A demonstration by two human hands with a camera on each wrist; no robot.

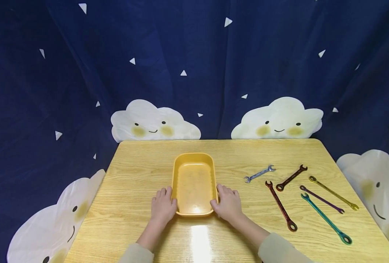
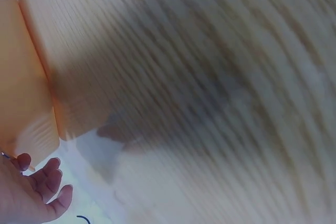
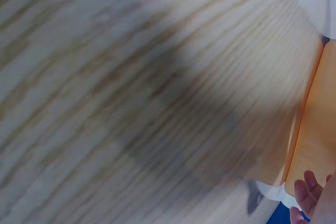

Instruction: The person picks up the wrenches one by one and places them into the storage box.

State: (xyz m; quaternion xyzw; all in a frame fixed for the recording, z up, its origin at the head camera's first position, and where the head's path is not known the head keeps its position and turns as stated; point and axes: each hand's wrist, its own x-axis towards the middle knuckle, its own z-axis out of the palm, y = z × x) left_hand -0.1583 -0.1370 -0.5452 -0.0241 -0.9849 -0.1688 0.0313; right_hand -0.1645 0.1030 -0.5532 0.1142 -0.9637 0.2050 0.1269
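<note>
A yellow rectangular plastic tray (image 1: 194, 184) with rounded corners and raised walls lies on the wooden table, with nothing in it. My left hand (image 1: 163, 205) grips its left side near the front corner, thumb at the rim and fingers along the outer wall. On the opposite side, my right hand (image 1: 228, 204) holds the right wall in much the same way. The left wrist view catches the tray's side (image 2: 23, 77) and the left fingers at its lower corner; the right wrist view has the tray (image 3: 315, 119) at its right edge.
To the right lie several wrenches: a silver-blue one (image 1: 259, 174), a dark brown-red one (image 1: 291, 178), a red one (image 1: 281, 205), a purple one (image 1: 321, 199), a gold one (image 1: 334, 193) and a teal one (image 1: 325, 218). A navy curtain (image 1: 207, 73) with clouds hangs behind the table (image 1: 125, 204).
</note>
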